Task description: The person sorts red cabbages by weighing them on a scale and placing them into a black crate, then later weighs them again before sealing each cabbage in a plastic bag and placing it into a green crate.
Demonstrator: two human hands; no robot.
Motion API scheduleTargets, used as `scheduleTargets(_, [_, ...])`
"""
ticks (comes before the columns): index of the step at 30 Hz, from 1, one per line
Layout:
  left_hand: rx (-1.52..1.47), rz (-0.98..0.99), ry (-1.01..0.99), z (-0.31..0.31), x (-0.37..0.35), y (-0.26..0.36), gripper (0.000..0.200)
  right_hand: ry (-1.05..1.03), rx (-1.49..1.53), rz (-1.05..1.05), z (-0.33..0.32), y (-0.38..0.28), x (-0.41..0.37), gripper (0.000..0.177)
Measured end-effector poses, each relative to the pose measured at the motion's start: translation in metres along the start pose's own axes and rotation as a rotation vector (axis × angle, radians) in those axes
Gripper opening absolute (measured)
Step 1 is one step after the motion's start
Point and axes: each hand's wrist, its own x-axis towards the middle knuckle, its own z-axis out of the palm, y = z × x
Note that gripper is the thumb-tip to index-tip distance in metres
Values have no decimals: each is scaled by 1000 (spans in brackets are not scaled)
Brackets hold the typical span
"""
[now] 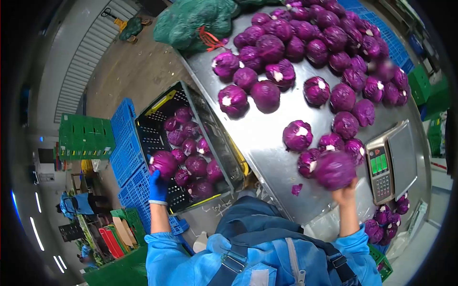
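Note:
My left hand [158, 187], in a blue glove, grips a red cabbage [162, 164] over the near left side of a black crate [178, 209]. Inside that crate lie several more red cabbages [196, 165]. On the right, my bare right hand [345, 192] holds another red cabbage [335, 170] above the metal table [267, 143]. Just behind it sit several cabbages [330, 142] with pale cut stems. A torn purple leaf [296, 189] lies on the metal to its left.
A large heap of red cabbages [296, 33] covers the table's far part, beside green net sacks [195, 24]. A digital scale [380, 164] stands at the right. Blue pallets [128, 143] and stacked green crates [86, 137] are on the left.

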Motion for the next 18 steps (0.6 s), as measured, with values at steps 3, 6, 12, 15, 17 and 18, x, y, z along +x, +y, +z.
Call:
scheduleTargets(3, [-152,-128,158,-57,12,-52,76,-79,-196,220,118,72,21,105])
scheduleTargets(6, [-296,-227,223,-87,51,-84,75,-311,-312,374,203,142,56,98])
scheduleTargets(12, [-6,-162,406,-109,181,-79,77,-463,-861,318,320,304,180,93])
scheduleTargets(15, [-135,-190,494,-116,234,-69,73,-395,-987,218,341,390,255,93])
scheduleTargets(17, [-286,-275,392,-147,278,-90,64,-185,-911,429,373,417,284,95])
scheduleTargets(18, [-348,-281,277,-159,296,-100,65,-131,-868,451,365,448,310,95])
